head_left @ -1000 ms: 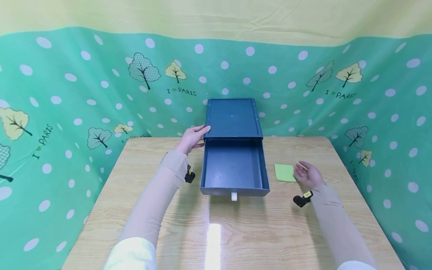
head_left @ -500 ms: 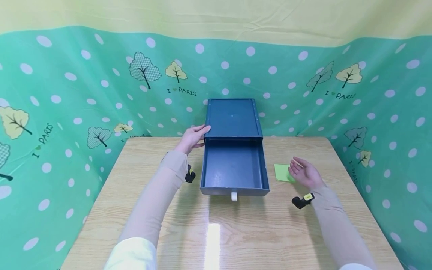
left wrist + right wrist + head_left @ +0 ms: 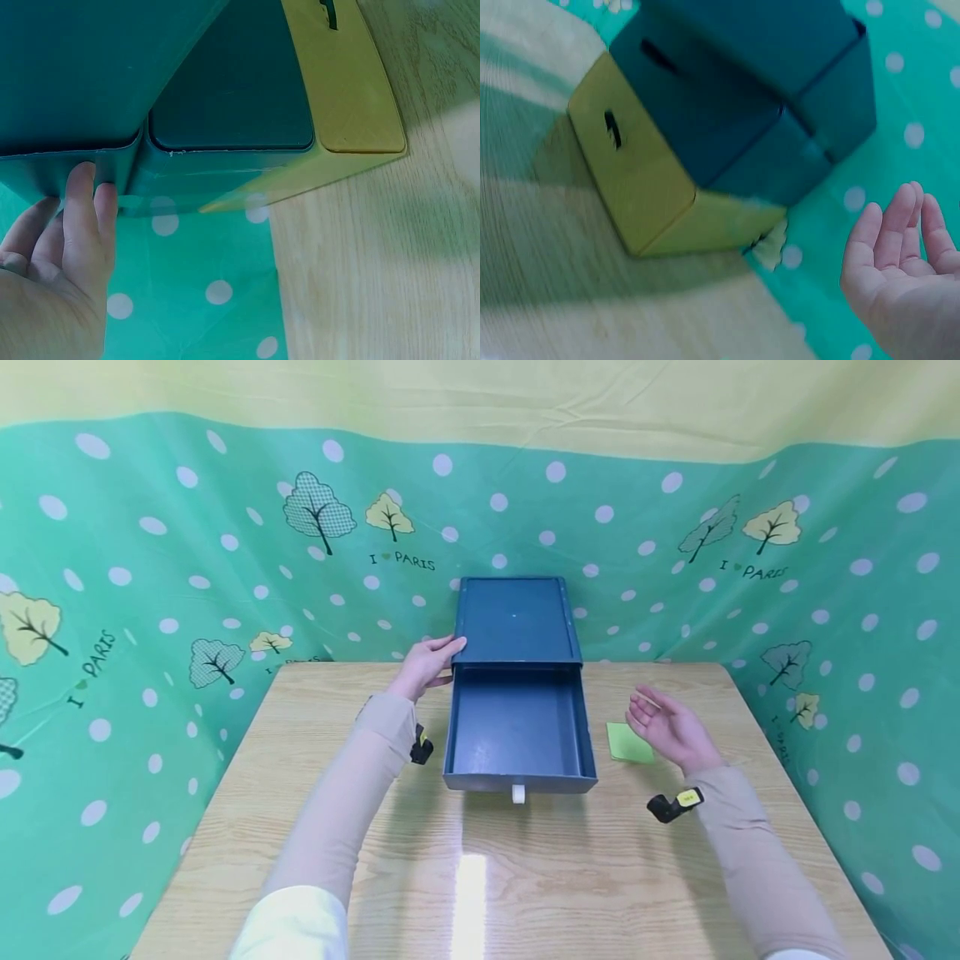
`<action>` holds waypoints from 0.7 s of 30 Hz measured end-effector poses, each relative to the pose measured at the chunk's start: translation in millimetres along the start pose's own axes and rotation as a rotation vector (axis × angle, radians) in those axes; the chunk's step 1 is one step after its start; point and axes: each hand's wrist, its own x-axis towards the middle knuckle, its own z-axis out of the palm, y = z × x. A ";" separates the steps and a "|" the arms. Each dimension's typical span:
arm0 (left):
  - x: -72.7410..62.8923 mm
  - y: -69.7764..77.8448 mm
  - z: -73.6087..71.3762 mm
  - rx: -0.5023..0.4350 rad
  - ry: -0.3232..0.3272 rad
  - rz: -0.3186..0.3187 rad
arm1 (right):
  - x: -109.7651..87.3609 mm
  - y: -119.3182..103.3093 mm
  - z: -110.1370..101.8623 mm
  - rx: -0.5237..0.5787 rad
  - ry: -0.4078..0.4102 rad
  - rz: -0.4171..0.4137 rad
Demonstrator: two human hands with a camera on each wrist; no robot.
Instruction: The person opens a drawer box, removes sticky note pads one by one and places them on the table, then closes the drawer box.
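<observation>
A dark blue drawer unit (image 3: 517, 620) stands at the back of the table, its top drawer (image 3: 517, 722) pulled out with nothing visible inside. A white tab (image 3: 518, 794) is on that drawer's front. My left hand (image 3: 426, 667) touches the unit's left side near the top edge; in the left wrist view its fingers (image 3: 79, 217) lie against the blue side wall. To the right of the drawer, my right hand (image 3: 672, 727) is raised above the table, fingers loosely bent, holding nothing visible. A green square of paper or notepad (image 3: 628, 743) lies beneath and left of it.
Below the pulled-out drawer, the wrist views show another blue drawer (image 3: 232, 82) and a yellow drawer (image 3: 634, 157), both shut. The wooden table (image 3: 525, 877) meets a green dotted curtain (image 3: 637, 568) behind and at both sides.
My right hand has lifted from beside the green square and moved left and away from me, uncovering its right part. The left hand and the drawer unit stay put.
</observation>
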 end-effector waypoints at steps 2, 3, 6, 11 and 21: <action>-0.4 0.5 0.0 0.001 0.000 0.002 | -0.6 0.8 10.0 -0.050 -0.031 -0.007; -0.5 0.6 0.1 0.001 0.000 0.002 | -0.9 1.4 15.2 -0.074 -0.052 -0.011; -0.6 0.6 0.0 0.003 -0.001 0.004 | -1.8 3.1 31.3 -0.142 -0.124 -0.021; -0.1 0.4 -0.3 0.005 0.003 0.004 | -4.2 8.8 57.7 -0.254 -0.280 -0.036; -0.3 -0.7 0.5 0.003 0.002 0.003 | -13.4 25.3 95.9 -0.510 -0.549 -0.043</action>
